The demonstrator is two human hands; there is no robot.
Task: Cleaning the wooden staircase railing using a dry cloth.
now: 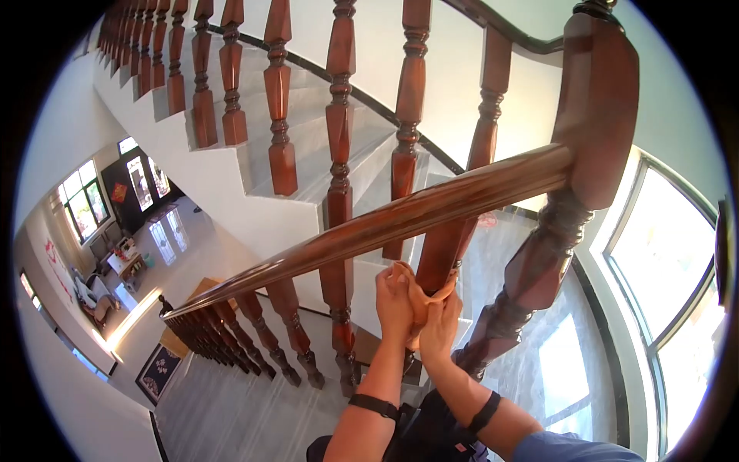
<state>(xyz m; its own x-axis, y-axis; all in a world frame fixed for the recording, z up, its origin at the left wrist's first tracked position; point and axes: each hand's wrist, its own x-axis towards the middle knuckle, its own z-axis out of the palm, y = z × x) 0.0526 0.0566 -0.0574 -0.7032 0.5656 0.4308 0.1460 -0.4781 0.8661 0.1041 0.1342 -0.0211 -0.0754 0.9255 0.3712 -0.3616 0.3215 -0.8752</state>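
An orange-brown cloth [420,312] is wrapped around a dark red-brown wooden baluster [437,254] just below the handrail. On its left side my left hand [394,297] grips a fold of the cloth, with the fingertips near its upper edge. My right hand [441,326] holds the cloth on the right, close to the front of the baluster. Both forearms reach up from the bottom of the view. The polished wooden handrail [404,216] slopes down to the left above my hands. Much of the baluster's lower part is hidden behind cloth and hands.
A thick newel post [597,110] stands at the right, joined to the handrail. Another baluster [340,277] is left of my hands. Grey stone steps [288,167] rise behind. A large window [658,248] is at the right. Far below left is a room with a low table [124,260].
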